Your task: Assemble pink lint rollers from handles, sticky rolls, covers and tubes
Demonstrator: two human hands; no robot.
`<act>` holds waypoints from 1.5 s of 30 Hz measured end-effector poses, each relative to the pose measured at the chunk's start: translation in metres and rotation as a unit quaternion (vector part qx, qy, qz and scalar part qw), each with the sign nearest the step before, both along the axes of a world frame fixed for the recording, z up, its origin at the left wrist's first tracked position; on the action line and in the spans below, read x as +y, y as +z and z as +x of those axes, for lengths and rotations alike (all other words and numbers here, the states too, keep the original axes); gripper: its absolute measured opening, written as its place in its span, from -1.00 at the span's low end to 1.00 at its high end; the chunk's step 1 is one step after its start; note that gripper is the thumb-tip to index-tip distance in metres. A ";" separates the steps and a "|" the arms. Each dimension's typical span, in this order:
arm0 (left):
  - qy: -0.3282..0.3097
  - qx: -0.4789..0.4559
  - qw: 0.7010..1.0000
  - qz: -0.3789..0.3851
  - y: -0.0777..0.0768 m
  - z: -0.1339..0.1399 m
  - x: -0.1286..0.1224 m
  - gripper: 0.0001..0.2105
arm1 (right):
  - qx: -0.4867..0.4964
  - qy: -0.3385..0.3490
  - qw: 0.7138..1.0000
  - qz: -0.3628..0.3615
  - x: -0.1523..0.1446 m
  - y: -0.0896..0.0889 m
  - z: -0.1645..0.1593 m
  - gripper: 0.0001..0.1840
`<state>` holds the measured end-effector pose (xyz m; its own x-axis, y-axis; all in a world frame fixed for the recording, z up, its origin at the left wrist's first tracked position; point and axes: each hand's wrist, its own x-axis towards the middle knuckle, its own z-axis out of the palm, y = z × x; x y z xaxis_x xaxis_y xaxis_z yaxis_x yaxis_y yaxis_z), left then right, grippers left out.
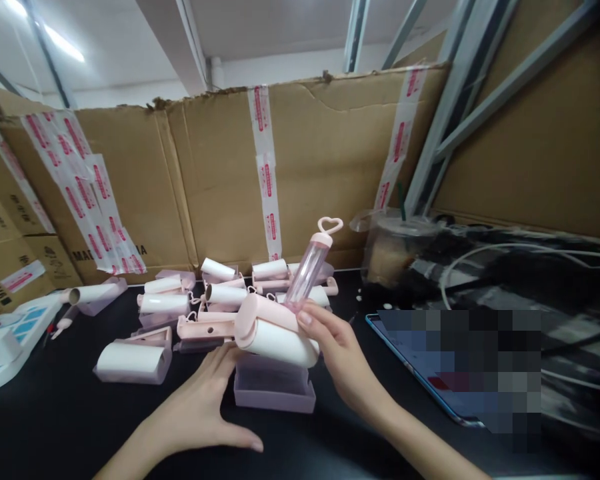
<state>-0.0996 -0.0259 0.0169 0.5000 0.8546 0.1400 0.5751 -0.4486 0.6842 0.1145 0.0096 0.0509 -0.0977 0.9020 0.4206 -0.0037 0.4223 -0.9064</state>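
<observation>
My right hand [337, 347] grips a lint roller [280, 340] with a white paper roll, a pink cover and a clear pink handle that ends in a heart-shaped loop. The roller is tilted, its handle pointing up and to the right. Just under it a translucent purple case [275, 399] stands on the black table. My left hand [200, 400] is at the left of that case, thumb spread away from the fingers. Its fingertips are partly hidden near the roller and case; whether they touch either I cannot tell.
Several more lint rollers lie behind, among them a white roll in a purple case [130, 363]. A phone [410, 360] lies at the right, with a plastic drink cup [387, 250] and white cables beyond. A white power strip [10, 347] is at far left; cardboard [220, 173] walls the back.
</observation>
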 end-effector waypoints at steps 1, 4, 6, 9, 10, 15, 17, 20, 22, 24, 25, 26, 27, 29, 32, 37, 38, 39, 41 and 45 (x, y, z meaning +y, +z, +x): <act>0.017 -0.019 1.000 -0.011 -0.002 -0.001 0.001 -0.18 | -0.017 0.005 1.000 0.008 0.001 0.000 0.001 -0.78; 0.057 -0.069 0.995 -0.054 -0.005 -0.004 0.005 -0.29 | -0.098 0.025 0.994 0.038 0.003 -0.001 0.002 -0.79; 0.071 -0.092 0.990 -0.079 -0.004 -0.006 0.007 -0.26 | -0.162 0.045 0.984 0.057 0.004 -0.004 0.002 -0.79; 0.081 -0.090 0.989 -0.086 -0.002 -0.009 0.008 -0.21 | -0.237 0.087 0.964 0.077 0.005 -0.010 0.000 -0.76; 0.084 -0.084 0.990 -0.079 -0.002 -0.009 0.009 -0.21 | -0.250 0.100 0.959 0.085 0.005 -0.012 -0.001 -0.75; 0.090 -0.056 0.993 -0.055 -0.006 -0.008 0.010 -0.22 | -0.252 0.122 0.954 0.106 0.001 -0.016 -0.005 -0.75; 0.090 -0.053 0.993 -0.051 -0.006 -0.009 0.011 -0.22 | -0.238 0.112 0.959 0.105 0.000 -0.018 -0.005 -0.75; 0.087 -0.054 0.993 -0.053 -0.005 -0.010 0.011 -0.24 | -0.213 0.105 0.966 0.100 0.001 -0.021 -0.007 -0.76; 0.082 -0.049 0.994 -0.057 -0.002 -0.012 0.011 -0.27 | -0.205 0.110 0.968 0.090 0.003 -0.024 -0.009 -0.76; 0.080 -0.041 0.994 -0.061 0.000 -0.013 0.010 -0.30 | -0.206 0.118 0.968 0.079 0.003 -0.025 -0.010 -0.75; 0.082 -0.036 0.994 -0.064 0.001 -0.013 0.010 -0.31 | -0.209 0.123 0.967 0.074 0.002 -0.025 -0.010 -0.74; 0.085 -0.030 0.994 -0.068 0.001 -0.013 0.010 -0.31 | -0.211 0.127 0.966 0.072 0.002 -0.026 -0.011 -0.74; 0.089 -0.025 0.993 -0.072 0.002 -0.013 0.010 -0.31 | -0.213 0.130 0.966 0.070 0.001 -0.026 -0.011 -0.73; 0.089 -0.020 0.993 -0.076 0.003 -0.012 0.011 -0.30 | -0.211 0.129 0.967 0.067 -0.001 -0.027 -0.012 -0.73; 0.084 -0.020 0.994 -0.073 0.003 -0.012 0.011 -0.33 | -0.208 0.117 0.969 0.057 0.000 -0.030 -0.013 -0.73; 0.076 -0.017 0.995 -0.061 0.001 -0.016 0.012 -0.42 | -0.239 0.130 0.961 0.054 0.006 -0.033 -0.010 -0.71; 0.072 -0.020 0.996 -0.058 0.001 -0.017 0.012 -0.43 | -0.256 0.135 0.955 0.058 0.007 -0.032 -0.009 -0.71; 0.067 -0.022 0.996 -0.055 0.000 -0.017 0.012 -0.44 | -0.275 0.141 0.949 0.061 0.008 -0.031 -0.008 -0.71; 0.058 -0.025 0.997 -0.045 0.000 -0.017 0.012 -0.47 | -0.306 0.151 0.938 0.059 0.009 -0.030 -0.006 -0.72; 0.046 -0.018 0.999 -0.009 -0.002 -0.012 0.013 -0.47 | -0.324 0.154 0.932 0.050 0.009 -0.029 -0.005 -0.69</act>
